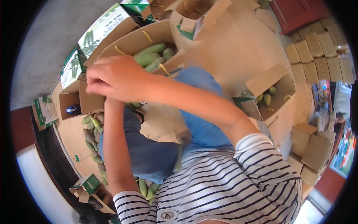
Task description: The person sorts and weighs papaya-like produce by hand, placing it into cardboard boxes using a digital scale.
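Grn veg [152, 49] in box [163, 33] | just beside R grip [118, 76] | L grip hidden

- the right arm [194, 99] comes from the right side of the view and goes across, up to the upper left, with the elbow bent only a little.
- the right hand [120, 77] is at the end of this arm, the back of it turned to the camera; its fingers are folded inward, like in a loose fist, and point to the left.
- the left arm [116, 149] rises almost straight from the lower part, and its wrist goes under the right hand.
- the left hand is hidden there, so its fingers cannot be seen.
- the two arms make a sharp corner; if the wrists are touching, i cannot tell.
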`<state>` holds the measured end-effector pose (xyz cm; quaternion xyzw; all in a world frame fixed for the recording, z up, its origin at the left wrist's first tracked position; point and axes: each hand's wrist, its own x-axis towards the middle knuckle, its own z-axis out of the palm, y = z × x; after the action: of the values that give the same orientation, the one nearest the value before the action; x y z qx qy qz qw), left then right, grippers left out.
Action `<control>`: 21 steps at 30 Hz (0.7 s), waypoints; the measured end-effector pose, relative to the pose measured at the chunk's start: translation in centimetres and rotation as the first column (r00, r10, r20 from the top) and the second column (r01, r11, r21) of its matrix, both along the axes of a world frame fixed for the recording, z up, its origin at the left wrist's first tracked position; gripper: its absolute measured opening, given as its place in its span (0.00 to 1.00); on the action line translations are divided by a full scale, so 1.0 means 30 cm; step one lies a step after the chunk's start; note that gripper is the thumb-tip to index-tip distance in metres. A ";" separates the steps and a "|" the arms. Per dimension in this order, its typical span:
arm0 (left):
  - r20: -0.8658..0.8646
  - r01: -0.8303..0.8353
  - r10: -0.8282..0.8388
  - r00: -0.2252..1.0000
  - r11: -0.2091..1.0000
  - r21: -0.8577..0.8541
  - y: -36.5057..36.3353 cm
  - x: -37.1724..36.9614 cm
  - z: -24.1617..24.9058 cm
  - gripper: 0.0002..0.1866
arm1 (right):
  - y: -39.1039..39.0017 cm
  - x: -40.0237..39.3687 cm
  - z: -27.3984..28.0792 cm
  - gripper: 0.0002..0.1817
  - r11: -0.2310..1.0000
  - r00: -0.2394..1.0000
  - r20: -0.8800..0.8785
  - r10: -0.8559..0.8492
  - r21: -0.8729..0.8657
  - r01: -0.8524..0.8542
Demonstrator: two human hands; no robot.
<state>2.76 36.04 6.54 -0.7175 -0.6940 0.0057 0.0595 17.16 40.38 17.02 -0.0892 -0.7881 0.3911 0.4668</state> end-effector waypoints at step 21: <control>0.019 0.053 -0.050 0.999 0.957 -0.284 0.014 0.006 -0.070 0.08 | 0.079 0.293 0.124 0.12 0.741 0.916 -0.072 0.395 -0.564 -0.364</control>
<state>2.95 36.45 4.44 -0.7365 -0.6674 0.0994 -0.0482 25.95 42.74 20.74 -0.0719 -0.6494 0.6913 0.3087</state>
